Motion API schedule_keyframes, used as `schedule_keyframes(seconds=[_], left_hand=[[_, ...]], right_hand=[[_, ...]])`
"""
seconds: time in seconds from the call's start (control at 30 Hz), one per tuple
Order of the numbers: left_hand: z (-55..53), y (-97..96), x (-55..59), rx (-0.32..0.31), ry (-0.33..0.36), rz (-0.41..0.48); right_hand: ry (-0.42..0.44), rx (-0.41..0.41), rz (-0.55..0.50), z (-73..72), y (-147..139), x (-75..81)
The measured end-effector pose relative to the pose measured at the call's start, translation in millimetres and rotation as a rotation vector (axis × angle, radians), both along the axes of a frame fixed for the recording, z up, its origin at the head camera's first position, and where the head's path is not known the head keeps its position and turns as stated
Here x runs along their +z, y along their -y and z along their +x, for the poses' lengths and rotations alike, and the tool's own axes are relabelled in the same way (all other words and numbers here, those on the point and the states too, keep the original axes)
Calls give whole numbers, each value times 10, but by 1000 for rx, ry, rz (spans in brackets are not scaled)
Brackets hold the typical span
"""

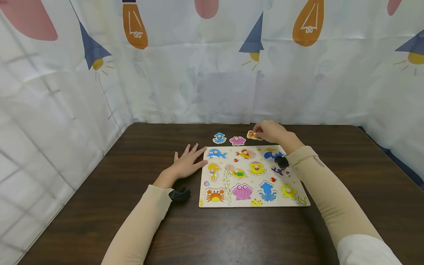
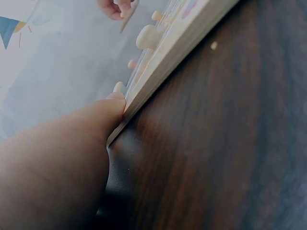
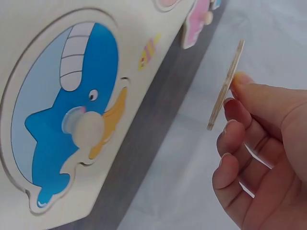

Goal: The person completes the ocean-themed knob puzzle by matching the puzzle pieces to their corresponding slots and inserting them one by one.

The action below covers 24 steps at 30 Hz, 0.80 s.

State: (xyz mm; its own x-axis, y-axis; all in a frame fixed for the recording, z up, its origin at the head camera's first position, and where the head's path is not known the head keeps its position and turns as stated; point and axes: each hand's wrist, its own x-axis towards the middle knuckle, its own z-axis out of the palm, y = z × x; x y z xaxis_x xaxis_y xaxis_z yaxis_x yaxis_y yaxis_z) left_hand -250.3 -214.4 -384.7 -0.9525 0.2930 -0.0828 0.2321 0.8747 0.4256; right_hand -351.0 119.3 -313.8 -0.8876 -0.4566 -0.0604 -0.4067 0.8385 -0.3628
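Note:
My right hand pinches an orange and yellow crab puzzle piece beyond the far edge of the wooden puzzle board. The right wrist view shows that piece edge-on and lifted, with thumb and fingers behind it. My left hand lies with its fingers spread at the board's left side. Its thumb touches the board's edge. A blue squid piece and a pink shell piece lie on the table behind the board.
Several knobbed sea-animal pieces sit in the board, among them a blue whale and a yellow starfish. Printed crab, shell and squid shapes line its near side. A patterned curtain hangs behind the dark table.

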Motion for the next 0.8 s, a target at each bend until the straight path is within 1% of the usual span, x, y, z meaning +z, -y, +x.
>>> schedule_keyframes(seconds=[0.2, 0.47, 0.7, 0.8], left_hand=[[7, 10, 2, -1, 5, 0], [4, 2, 9, -4, 1, 0], [13, 7, 1, -7, -2, 0], [11, 8, 3, -10, -4, -1]], right_hand=[[-4, 35, -38, 108, 15, 61], [-1, 68, -89, 295, 5, 81], [-61, 125, -92, 467, 3, 66], [-72, 151, -101, 550, 7, 57]])
